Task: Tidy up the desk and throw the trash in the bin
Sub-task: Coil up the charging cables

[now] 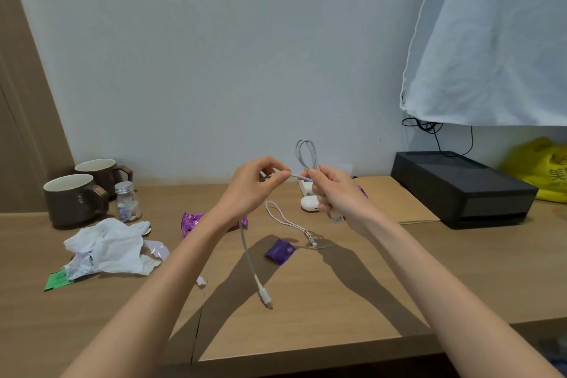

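Both hands are raised over the middle of the wooden desk (306, 301) with a grey charging cable (306, 153) between them. My right hand (340, 193) grips a folded loop of it that sticks up above the fist. My left hand (254, 184) pinches the strand beside it, and the free end hangs down to a plug (265, 298) near the desk. Trash lies below: crumpled white tissue and wrappers (107, 245), a green scrap (56, 279), a shiny purple wrapper (191, 222), a small dark purple sachet (279, 251).
Two brown mugs (73, 199) and a small glass jar (127, 202) stand at the left. A thin white cord (288, 224), a white earbud case (310, 202), a brown envelope (395, 202), a black box (460, 187) and a yellow bag (543, 169) lie to the right. White cloth (491, 40) hangs overhead.
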Available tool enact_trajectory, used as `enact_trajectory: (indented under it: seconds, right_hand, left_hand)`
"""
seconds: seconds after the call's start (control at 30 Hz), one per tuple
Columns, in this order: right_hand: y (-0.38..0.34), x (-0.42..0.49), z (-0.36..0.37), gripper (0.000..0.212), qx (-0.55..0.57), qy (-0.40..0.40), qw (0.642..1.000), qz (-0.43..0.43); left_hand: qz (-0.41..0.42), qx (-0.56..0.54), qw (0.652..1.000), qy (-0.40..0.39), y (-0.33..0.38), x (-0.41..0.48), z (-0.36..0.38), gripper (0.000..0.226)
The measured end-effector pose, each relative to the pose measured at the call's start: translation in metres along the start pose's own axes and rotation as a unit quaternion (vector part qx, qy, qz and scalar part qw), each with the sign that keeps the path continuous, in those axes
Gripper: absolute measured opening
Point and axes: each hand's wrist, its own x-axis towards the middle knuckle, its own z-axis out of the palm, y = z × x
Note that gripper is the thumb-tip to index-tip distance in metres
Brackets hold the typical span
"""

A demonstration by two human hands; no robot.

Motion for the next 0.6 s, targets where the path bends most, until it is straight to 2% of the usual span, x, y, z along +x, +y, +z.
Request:
enact_trajectory:
  seconds: [0.17, 0.3, 0.37, 0.47, 0.53, 0.6]
  right_hand:
    - [-0.004, -0.002, -0.018, 0.027, -0.103, 0.054, 0.992, -0.058]
    - [-0.002, -0.002, -0.016, 0.031, -0.158, 0.036, 0.983, -0.089]
    - [-0.001, -0.001, -0.009, 0.03, -0.156, 0.024, 0.982, -0.1]
    - [-0.003, -0.001, 0.0, 0.023, -0.117, 0.019, 0.987, -0.108]
    - [-0.007, -0.001, 0.005, 0.023, -0.08, 0.029, 0.99, -0.11]
    - [-0.012, -0.001, 0.01, 0.026, -0.095, 0.04, 0.988, -0.115]
  left_hand:
    - [-0.042, 0.012, 0.999, -0.024, -0.012, -0.007, -0.022, 0.019]
    - [-0.059, 0.05, 0.997, 0.005, -0.015, -0.007, -0.033, 0.015]
    - [-0.095, -0.016, 0.995, 0.03, -0.011, -0.005, -0.033, 0.015]
    - [-0.148, -0.152, 0.977, -0.006, -0.004, -0.006, -0.029, 0.018]
    - [-0.155, -0.19, 0.969, -0.031, -0.001, -0.008, -0.025, 0.019]
    - [-0.152, -0.208, 0.966, -0.029, 0.002, -0.01, -0.02, 0.02]
